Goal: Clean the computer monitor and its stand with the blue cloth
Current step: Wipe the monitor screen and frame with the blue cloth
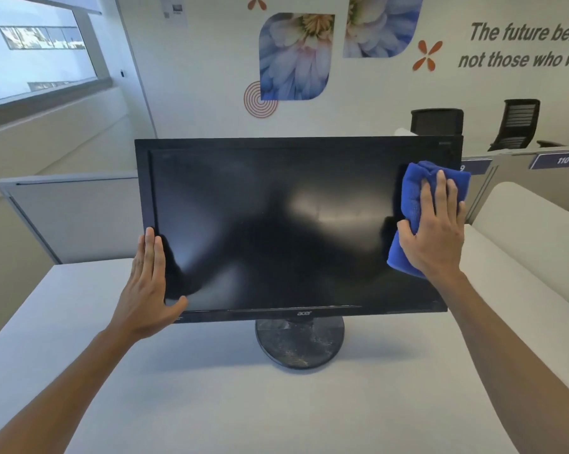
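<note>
A black computer monitor [276, 224] stands upright on a white desk, its dark screen facing me. Its round black stand [300, 342] shows dust on the base below the bottom bezel. My right hand [435, 231] presses a folded blue cloth [410, 198] flat against the right edge of the screen, fingers straight over the cloth. My left hand [148, 283] rests with straight fingers along the monitor's left bezel, the thumb touching the lower left corner of the screen.
The white desk [211, 404] spreads in front of the stand. A grey partition [73, 211] rises behind the desk on the left. Two black office chairs [515, 122] stand at the back right, beyond a divider labelled 110.
</note>
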Tool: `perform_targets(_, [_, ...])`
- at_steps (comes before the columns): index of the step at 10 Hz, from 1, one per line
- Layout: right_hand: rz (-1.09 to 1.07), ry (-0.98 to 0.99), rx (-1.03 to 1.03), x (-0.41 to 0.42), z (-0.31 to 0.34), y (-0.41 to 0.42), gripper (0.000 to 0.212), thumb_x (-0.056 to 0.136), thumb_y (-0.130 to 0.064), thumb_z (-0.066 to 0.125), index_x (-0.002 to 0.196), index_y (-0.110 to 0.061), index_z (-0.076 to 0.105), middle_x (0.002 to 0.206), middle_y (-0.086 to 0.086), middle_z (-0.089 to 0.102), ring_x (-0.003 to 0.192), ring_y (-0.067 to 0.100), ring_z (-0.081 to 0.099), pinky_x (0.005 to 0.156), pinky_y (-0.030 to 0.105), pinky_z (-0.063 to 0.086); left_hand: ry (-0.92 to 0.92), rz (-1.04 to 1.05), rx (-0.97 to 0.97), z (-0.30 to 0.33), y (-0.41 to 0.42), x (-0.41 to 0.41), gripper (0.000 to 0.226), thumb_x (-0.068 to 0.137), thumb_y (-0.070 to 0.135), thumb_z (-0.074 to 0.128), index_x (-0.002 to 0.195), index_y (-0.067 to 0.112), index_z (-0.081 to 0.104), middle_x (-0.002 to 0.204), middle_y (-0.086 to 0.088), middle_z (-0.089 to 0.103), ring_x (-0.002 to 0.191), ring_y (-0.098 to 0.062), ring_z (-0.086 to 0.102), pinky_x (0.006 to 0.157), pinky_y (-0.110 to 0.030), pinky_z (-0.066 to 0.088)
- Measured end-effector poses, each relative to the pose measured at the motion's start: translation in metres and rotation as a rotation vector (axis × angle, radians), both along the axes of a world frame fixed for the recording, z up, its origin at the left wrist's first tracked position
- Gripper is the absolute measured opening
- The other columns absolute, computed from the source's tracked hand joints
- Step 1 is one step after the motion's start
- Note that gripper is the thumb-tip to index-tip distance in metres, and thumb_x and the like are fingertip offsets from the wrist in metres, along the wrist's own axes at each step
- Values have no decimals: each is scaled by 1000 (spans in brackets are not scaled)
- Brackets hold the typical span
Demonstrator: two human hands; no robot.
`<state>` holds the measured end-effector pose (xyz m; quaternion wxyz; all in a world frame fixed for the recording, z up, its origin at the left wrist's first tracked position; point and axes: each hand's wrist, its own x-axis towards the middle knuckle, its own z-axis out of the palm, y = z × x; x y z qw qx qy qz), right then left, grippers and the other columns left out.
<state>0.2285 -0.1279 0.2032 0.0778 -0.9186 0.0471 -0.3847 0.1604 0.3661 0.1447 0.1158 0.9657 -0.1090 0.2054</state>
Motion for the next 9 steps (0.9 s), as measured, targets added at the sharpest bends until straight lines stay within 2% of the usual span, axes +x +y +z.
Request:
perform_targets(1, [39,22,4,-9,-19,-5,82,84,-42,47,155,-19,14,163,4,8,150,28,7,120,49,13,6,0,0,-4,0,-2,107,74,55,42,155,8,-9,164,-8,-16,151,-29,-12,118,-54,19])
perform_targets(2, [65,52,9,-26,-54,-15,82,82,-36,50,154,-15,17,163,7,9,150,29,7,119,53,16,15,-6,5,-3,-1,-2,108,73,55,42,155,7,-9,164,-8,-16,151,-29,-13,118,-53,18])
perform_targets(3, [91,65,29,-37,-75,-19,77,83,-27,49,154,-13,20,162,8,12,150,30,7,118,56,17,22,4,-1,-2,-2,-1,109,72,55,42,155,7,-9,164,-8,-17,151,-28,-14,118,-52,17])
perform_targets(4, [97,69,38,-53,-104,-21,76,85,-8,55,153,-11,21,161,9,16,150,29,8,118,57,18,31,9,-7,-3,-3,-3,110,71,55,42,155,5,-9,164,-8,-18,151,-28,-15,119,-52,14])
perform_targets(5, [83,79,59,-66,-127,-20,80,82,0,61,152,-8,25,160,11,21,149,30,13,117,55,21,32,6,-4,-4,-3,-4,110,72,55,42,155,5,-9,164,-8,-18,151,-29,-15,119,-52,14])
perform_targets(7, [40,128,79,-98,-171,-15,75,80,6,64,148,-3,33,155,15,32,145,35,25,111,57,34,33,-4,-14,-1,-4,-6,109,72,55,43,155,6,-9,164,-8,-18,151,-28,-15,119,-53,17])
perform_targets(8, [7,128,104,-106,-174,-4,67,85,5,56,148,-4,35,155,15,32,144,35,27,111,55,34,40,-13,-32,1,-5,-8,109,72,53,44,155,7,-10,164,-7,-18,151,-27,-15,119,-51,16])
perform_targets(9, [-18,103,143,-107,-168,6,63,86,4,57,146,-3,39,153,17,36,142,37,30,110,54,35,30,-22,-59,1,-6,-9,108,74,48,48,155,7,-11,164,-7,-18,151,-26,-14,118,-48,17])
